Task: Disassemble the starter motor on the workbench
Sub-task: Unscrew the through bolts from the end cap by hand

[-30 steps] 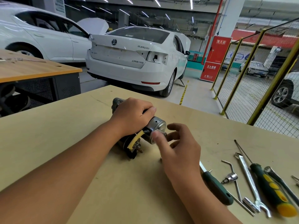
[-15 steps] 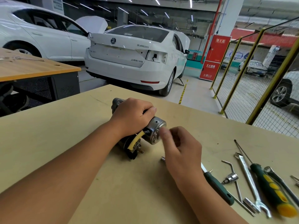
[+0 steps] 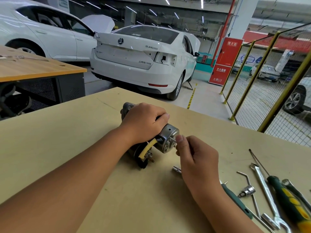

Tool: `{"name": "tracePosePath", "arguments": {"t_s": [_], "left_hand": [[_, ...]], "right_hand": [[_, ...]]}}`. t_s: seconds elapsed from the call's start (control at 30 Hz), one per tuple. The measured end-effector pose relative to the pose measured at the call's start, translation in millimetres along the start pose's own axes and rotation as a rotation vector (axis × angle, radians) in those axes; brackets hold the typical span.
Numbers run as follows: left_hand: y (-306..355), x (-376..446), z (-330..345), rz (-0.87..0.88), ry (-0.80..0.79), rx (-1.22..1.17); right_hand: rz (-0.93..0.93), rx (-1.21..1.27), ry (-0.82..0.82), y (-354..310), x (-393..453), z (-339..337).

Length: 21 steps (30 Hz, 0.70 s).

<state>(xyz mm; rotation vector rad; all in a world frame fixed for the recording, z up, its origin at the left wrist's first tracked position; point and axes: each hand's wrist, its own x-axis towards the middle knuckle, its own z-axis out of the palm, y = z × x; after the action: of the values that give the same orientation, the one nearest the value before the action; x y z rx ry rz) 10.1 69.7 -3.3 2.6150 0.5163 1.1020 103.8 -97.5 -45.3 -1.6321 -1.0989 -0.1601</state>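
Observation:
The starter motor (image 3: 168, 139) lies on its side on the tan workbench (image 3: 67, 145), its silver end cap facing right and a yellow cable (image 3: 146, 149) at its underside. My left hand (image 3: 143, 122) grips the motor body from above. My right hand (image 3: 193, 153) is at the end cap, thumb and fingers pinching a thin bolt (image 3: 173, 139) that sticks out of the cap. The motor's dark far end (image 3: 126, 107) shows beyond my left hand.
A small socket (image 3: 177, 170) lies by my right wrist. To the right lie a green-handled screwdriver (image 3: 235, 200), a bent rod with a socket (image 3: 247, 190), a spanner (image 3: 267, 194) and yellow-green screwdrivers (image 3: 286, 199). White cars and a yellow mesh fence (image 3: 269, 91) stand beyond the bench.
My right hand has moved up to the end cap and closed its fingers on the bolt; earlier its fingers were spread beside the cap. The left hand keeps its hold.

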Motion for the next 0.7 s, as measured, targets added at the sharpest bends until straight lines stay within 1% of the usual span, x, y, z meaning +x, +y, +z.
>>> {"name": "tracePosePath", "arguments": {"t_s": [0.1,0.17,0.2,0.3,0.33,0.5,0.57,0.7], "left_hand": [[-0.7,0.2,0.5,0.010,0.001,0.003],[-2.0,0.5,1.9,0.013,-0.001,0.006],[-2.3,0.7,2.4,0.014,-0.001,0.007],[-4.1,0.7,2.6,0.009,0.008,-0.005],[-4.2,0.8,2.7,0.006,0.011,-0.012],[-1.4,1.2,2.7,0.007,-0.004,0.010],[-0.4,0.6,1.6,-0.001,-0.002,0.005],[0.9,-0.2,0.2,-0.012,0.000,-0.012]], "right_hand": [[-0.079,-0.053,0.025,-0.5,0.2,-3.1],[-0.113,-0.092,0.011,-3.4,-1.5,-3.8],[-0.108,-0.102,0.002,-3.8,-3.6,-3.5],[0.014,-0.102,0.016,-7.5,-6.9,-0.4],[0.028,-0.108,0.010,-7.1,-6.3,-0.3],[-0.004,-0.018,-0.029,-2.3,-4.4,-6.0],[0.035,-0.001,-0.057,-0.1,-8.5,-8.3],[0.054,-0.027,-0.013,-0.9,-9.0,-5.9]]}}
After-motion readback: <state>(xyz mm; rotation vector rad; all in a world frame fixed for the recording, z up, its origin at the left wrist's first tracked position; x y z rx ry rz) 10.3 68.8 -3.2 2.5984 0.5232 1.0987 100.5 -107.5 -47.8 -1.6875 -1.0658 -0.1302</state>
